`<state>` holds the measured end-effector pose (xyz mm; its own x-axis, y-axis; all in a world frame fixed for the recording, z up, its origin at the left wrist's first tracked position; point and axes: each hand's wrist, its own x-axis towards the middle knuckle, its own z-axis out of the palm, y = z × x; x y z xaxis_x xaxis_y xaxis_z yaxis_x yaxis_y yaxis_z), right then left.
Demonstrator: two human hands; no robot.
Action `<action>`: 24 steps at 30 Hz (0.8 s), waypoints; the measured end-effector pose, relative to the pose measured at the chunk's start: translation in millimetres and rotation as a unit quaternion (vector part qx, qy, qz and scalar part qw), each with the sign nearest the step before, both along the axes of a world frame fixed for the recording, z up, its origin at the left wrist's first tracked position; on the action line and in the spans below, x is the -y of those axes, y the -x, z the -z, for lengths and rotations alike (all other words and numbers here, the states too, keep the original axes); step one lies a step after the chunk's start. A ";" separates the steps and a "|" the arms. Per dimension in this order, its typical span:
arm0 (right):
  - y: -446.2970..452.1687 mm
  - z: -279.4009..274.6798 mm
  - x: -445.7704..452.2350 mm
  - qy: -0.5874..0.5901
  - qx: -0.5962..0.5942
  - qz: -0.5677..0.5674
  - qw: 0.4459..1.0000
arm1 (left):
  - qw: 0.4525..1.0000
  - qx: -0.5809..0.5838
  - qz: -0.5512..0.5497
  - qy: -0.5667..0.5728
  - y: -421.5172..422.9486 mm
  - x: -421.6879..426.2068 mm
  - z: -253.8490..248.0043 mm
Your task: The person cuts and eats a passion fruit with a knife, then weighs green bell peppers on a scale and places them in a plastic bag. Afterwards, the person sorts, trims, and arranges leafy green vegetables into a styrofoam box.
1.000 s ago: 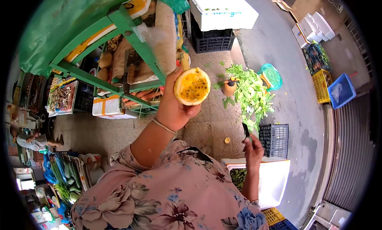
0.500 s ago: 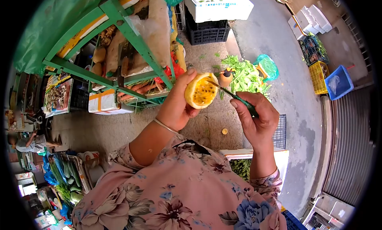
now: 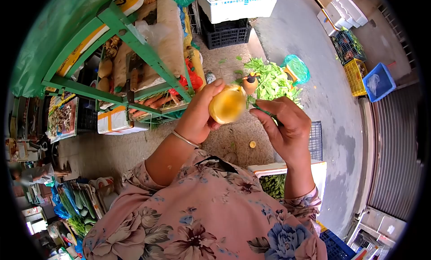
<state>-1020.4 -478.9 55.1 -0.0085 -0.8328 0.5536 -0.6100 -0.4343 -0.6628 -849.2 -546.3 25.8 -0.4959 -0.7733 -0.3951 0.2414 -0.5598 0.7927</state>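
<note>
A halved yellow fruit (image 3: 226, 105) is held in my left hand (image 3: 200, 111), its cut face turned to the right and blurred. My right hand (image 3: 287, 127) pinches the green handle of a small knife (image 3: 265, 111) just right of the fruit. The blade is hard to make out; its tip is hidden or blurred near the cut face. A small round yellow piece (image 3: 252, 144) lies on the ground below the hands. Beyond them, a brown bottle with a black top (image 3: 250, 82) stands beside a pile of leafy greens (image 3: 271, 80).
A green metal rack (image 3: 148, 57) with produce is at the upper left. White foam boxes (image 3: 235, 6) sit on a black crate (image 3: 228, 35). An open foam box (image 3: 318, 170) with green produce is below my right hand. A blue basin (image 3: 379, 82) lies at the right. Another person is at the far left.
My right hand has come up from low on the right with the knife to the fruit. The fruit has turned, so its cut face shows less. The view has shifted slightly.
</note>
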 end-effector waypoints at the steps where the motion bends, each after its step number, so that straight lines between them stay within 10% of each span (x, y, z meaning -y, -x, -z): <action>1: 0.3 1.2 -0.9 0.000 0.000 0.002 1.000 | 1.000 -0.005 0.015 0.010 -0.2 1.0 1.5; 24: -7.3 4.1 -13.7 0.025 -0.044 -0.115 0.992 | 0.999 0.023 -0.034 0.010 -5.6 -9.9 -0.9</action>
